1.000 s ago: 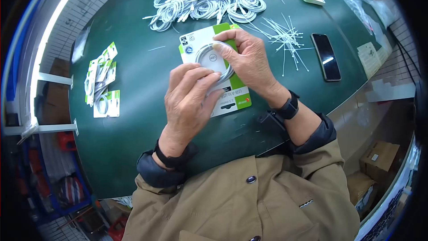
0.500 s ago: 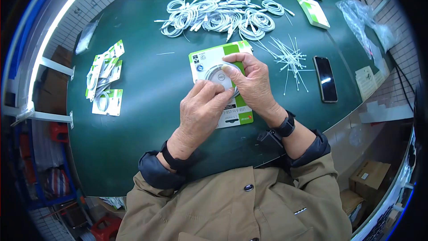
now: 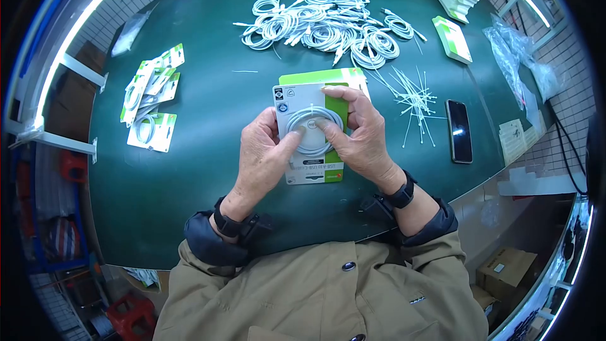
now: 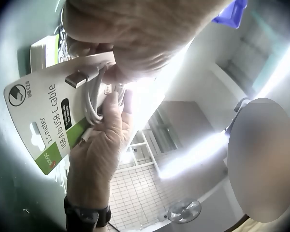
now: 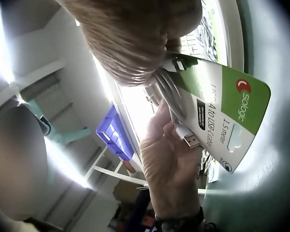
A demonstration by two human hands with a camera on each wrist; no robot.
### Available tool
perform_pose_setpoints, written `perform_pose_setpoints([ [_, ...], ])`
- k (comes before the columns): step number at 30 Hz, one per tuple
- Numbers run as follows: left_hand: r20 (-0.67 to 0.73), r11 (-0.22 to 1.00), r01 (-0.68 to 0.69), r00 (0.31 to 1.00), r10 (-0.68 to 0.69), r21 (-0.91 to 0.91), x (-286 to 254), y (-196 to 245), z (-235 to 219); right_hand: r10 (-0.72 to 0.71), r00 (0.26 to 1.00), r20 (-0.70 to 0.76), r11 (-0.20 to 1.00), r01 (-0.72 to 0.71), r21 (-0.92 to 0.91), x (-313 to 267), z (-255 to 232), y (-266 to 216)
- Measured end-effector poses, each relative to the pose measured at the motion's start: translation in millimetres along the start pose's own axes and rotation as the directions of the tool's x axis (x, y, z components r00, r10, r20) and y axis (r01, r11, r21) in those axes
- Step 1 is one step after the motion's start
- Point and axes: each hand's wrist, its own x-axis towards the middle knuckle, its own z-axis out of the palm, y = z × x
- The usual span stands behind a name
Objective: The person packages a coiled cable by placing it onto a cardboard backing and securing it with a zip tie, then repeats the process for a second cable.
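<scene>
In the head view, a white and green cable package card [image 3: 281,136] is held up between both hands, a coiled white USB cable [image 3: 314,110] on its front. My left hand [image 3: 259,161] grips the card's left side, its thumb pressing on the coil and its fingers behind. On the other side my right hand [image 3: 363,136] does likewise, with the thumb inside the ring. The left wrist view shows the USB-A plug [image 4: 77,79] lying against the printed card. In the right wrist view the USB-C plug [image 5: 176,65] sticks out near the right palm.
Behind the held card lies another green-edged card [image 3: 303,78]. Further back is a pile of coiled cables [image 3: 322,25]. White cable ties [image 3: 413,98] and a phone [image 3: 459,131] lie to the right, card stacks [image 3: 452,39] beyond. Carded cables [image 3: 151,91] lie at left.
The left fingers were at the coil's lower edge; now the left hand grips the card's side with its thumb on the coil. The card has come away from the one behind.
</scene>
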Motion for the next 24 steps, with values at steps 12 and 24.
perform_pose_setpoints([
  [12, 0.018, 0.997, -0.013, 1.000, 0.015, -0.074, 2.5, 6.3, -2.8, 0.022, 0.997, 0.069, 0.989, -0.032, 0.143, 8.4, -4.5, -0.2],
  [24, 0.014, 0.990, -0.007, 1.000, 0.009, -0.142, 1.4, 3.8, -7.2, 0.010, 0.998, -0.057, 0.987, -0.001, 0.163, 4.5, -5.3, 14.5],
])
